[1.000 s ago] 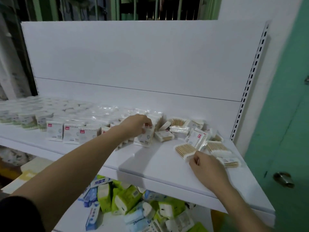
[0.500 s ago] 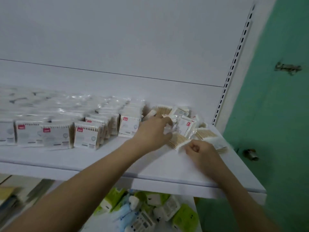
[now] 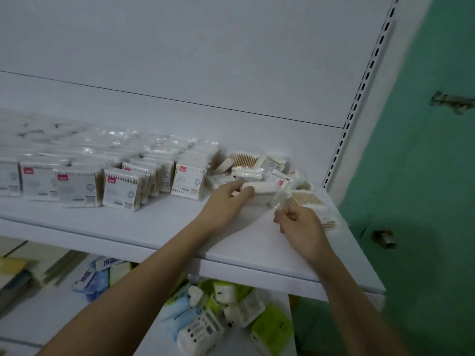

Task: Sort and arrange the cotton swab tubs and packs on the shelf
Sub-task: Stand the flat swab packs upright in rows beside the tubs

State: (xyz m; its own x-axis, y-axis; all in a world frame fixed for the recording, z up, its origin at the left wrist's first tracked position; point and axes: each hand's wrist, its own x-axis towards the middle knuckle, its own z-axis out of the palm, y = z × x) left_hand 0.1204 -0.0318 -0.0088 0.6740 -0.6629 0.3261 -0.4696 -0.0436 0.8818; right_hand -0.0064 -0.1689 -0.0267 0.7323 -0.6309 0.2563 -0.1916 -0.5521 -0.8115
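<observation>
Rows of upright cotton swab packs [image 3: 120,188] with red labels stand along the white shelf [image 3: 159,227]. To their right lies a loose heap of swab packs [image 3: 259,165]. My left hand [image 3: 226,201] reaches into the heap, and its fingers hold a white swab pack [image 3: 262,191] lying on its side. My right hand [image 3: 300,224] sits just right of it with curled fingers pinching the clear wrapper of a pack of wooden-stick swabs [image 3: 305,199]. The view is blurred.
The shelf ends at the right by a slotted upright [image 3: 359,93] and a green door [image 3: 421,176] with a knob [image 3: 384,238]. Below, a lower shelf holds tissue packs [image 3: 218,314] in blue, green and white.
My left hand left the upright row and moved right into the loose heap, taking hold of a white pack. The right hand stayed by the wooden-stick pack. The camera swung closer and rightward.
</observation>
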